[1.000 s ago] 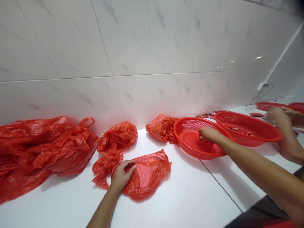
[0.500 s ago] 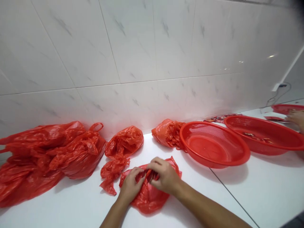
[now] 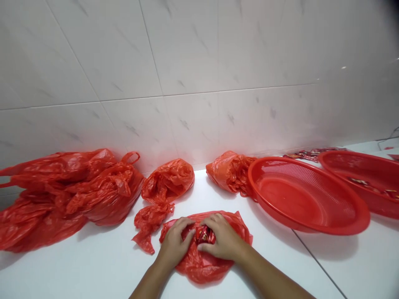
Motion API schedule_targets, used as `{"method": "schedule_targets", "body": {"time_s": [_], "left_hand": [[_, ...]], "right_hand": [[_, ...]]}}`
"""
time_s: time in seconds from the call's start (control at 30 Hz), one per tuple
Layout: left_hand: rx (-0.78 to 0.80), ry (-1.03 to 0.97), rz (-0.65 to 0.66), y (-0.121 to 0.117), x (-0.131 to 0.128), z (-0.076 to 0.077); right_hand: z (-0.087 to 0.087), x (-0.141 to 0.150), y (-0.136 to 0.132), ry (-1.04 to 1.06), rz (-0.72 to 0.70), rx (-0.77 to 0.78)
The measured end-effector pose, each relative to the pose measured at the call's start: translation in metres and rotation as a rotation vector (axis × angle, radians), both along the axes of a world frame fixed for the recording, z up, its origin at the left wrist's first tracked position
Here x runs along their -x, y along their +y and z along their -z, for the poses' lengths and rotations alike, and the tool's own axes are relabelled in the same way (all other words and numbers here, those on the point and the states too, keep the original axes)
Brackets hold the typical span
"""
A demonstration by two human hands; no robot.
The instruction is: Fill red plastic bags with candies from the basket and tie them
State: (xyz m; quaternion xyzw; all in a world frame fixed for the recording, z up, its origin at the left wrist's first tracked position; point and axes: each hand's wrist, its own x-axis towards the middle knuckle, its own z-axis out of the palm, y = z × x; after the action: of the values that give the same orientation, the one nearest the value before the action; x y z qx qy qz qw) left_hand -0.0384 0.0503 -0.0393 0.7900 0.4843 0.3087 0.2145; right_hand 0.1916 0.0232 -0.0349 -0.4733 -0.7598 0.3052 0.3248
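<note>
A red plastic bag [image 3: 199, 272] lies crumpled on the white table in front of me, its mouth spread apart. Shiny red wrapped packets [image 3: 204, 235] show in the opening; their kind is too small to make out. My left hand [image 3: 176, 241] grips the bag at the left of the opening, thumb bent inward and fingertips partly hidden in the plastic. Across from it, my right hand [image 3: 223, 240] curls its thumb and fingers around the packets. Just beyond my left hand lies a loose crumpled red bag [image 3: 151, 224].
Full red bags [image 3: 102, 195] are heaped at left. Two bundled bags, one left of centre [image 3: 170, 178] and one near the middle [image 3: 229, 170], stand by the tiled wall [image 3: 187, 62]. At right are a red basket [image 3: 289, 199] and another basket [image 3: 386, 207] holding packets. More packets [image 3: 311, 153] lie behind.
My hands have moved slightly apart and the bag's mouth has opened wider, bringing the red packets into sight. The view has shifted left, so the other person's hand has left it.
</note>
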Motion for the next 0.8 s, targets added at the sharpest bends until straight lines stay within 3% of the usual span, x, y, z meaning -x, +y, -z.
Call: {"method": "schedule_targets", "body": {"time_s": [0.2,0.4,0.6,0.8], "left_hand": [[0.023,-0.004,0.009,0.0,0.001,0.002],[0.022,-0.052,-0.008,0.004,0.001,0.004],[-0.154,-0.1,-0.094,0.003,0.001,0.002],[-0.358,-0.153,-0.113,-0.006,0.0,-0.003]], "right_hand": [[0.0,-0.007,-0.002,0.063,-0.115,-0.045],[0.0,-0.01,-0.003,0.286,-0.082,-0.212],[-0.002,-0.019,-0.004,0.345,0.028,-0.354],[-0.01,-0.029,-0.008,0.3,0.183,-0.633]]}}
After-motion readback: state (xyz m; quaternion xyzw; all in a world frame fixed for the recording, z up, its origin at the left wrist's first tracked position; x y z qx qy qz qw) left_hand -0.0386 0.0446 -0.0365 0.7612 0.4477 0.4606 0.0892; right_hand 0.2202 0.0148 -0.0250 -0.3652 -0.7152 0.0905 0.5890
